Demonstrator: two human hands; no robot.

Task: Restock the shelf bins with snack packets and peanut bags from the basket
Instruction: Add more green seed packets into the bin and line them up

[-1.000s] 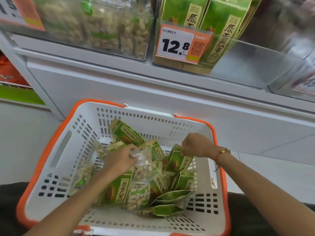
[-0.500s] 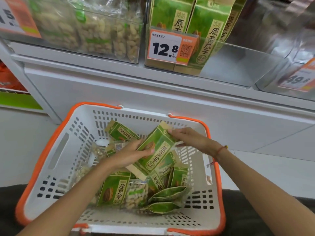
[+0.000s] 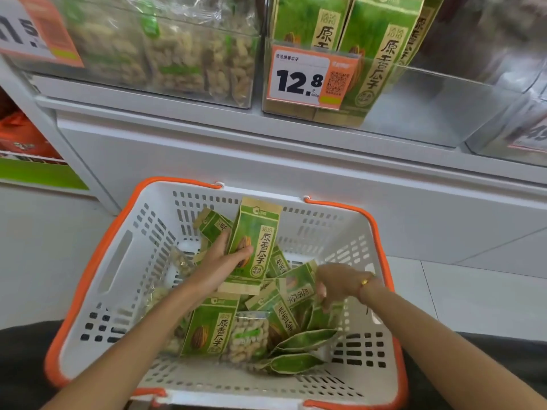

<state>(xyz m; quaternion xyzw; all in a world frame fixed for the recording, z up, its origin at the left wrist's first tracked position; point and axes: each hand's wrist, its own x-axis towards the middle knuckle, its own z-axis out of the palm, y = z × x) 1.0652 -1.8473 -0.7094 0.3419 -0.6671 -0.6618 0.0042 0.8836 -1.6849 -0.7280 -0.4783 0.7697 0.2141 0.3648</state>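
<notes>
Left hand (image 3: 220, 263) grips a green packet (image 3: 254, 244) upright over the basket (image 3: 118, 261), thumb across its face, likely squared for the bin (image 3: 414, 113) above, which has room; right hand (image 3: 336, 284) dips wrist-bent, fingers curled among packets, pinch unclear; peanut bag (image 3: 248, 335) lies in the basket.

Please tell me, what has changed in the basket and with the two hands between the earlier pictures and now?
The left hand took over the green snack packet and now holds it upright above the pile. The right hand let go of it and went down to another green packet in the basket, fingers curled on it. The peanut bag and the shelf bins stayed as they were.
</notes>
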